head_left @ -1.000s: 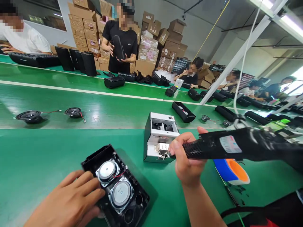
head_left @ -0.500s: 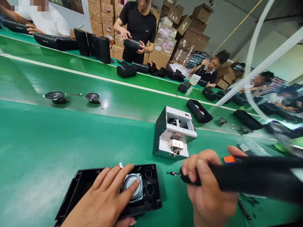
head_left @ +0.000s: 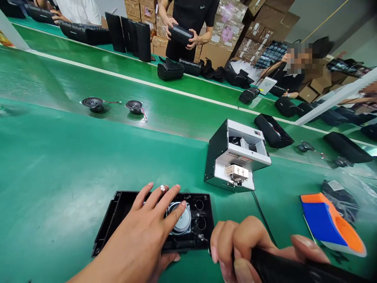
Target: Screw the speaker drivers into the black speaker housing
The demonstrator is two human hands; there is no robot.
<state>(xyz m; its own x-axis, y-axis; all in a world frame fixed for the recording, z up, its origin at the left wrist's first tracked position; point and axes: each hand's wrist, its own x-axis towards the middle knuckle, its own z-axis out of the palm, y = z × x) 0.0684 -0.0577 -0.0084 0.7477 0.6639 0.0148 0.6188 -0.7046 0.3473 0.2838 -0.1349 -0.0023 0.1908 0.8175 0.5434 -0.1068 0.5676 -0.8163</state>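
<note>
The left hand (head_left: pixel 144 236) lay flat with its fingers spread across a black rectangular plastic speaker housing (head_left: pixel 203 232) on the near part of the green work surface (head_left: pixel 59 177), pressing down rather than gripping. The housing lay open side up, its long axis running left to right and roughly parallel to the near edge, its right end towards the right hand. 1 round silver speaker driver (head_left: pixel 179 218) showed under the fingertips, with small round holes in the housing just to its right.

The right hand (head_left: pixel 244 245) was curled tightly around the black handle of an electric screwdriver (head_left: pixel 282 269) at the bottom of the view. The tool's body ran off to the right, and its tip (head_left: pixel 202 237) pointed left, touching or just above the housing's near right corner; which one I cannot tell.

Beyond the housing stood a grey and black box-shaped screw feeder (head_left: pixel 235 157). To the right lay a blue and orange plastic piece (head_left: pixel 330 224). Farther left on the conveyor belt (head_left: pixel 176 114) sat 2 loose black speaker drivers (head_left: pixel 92 103) with red wires. On the far side, a person in a black shirt (head_left: pixel 191 11) held a black speaker body.
</note>
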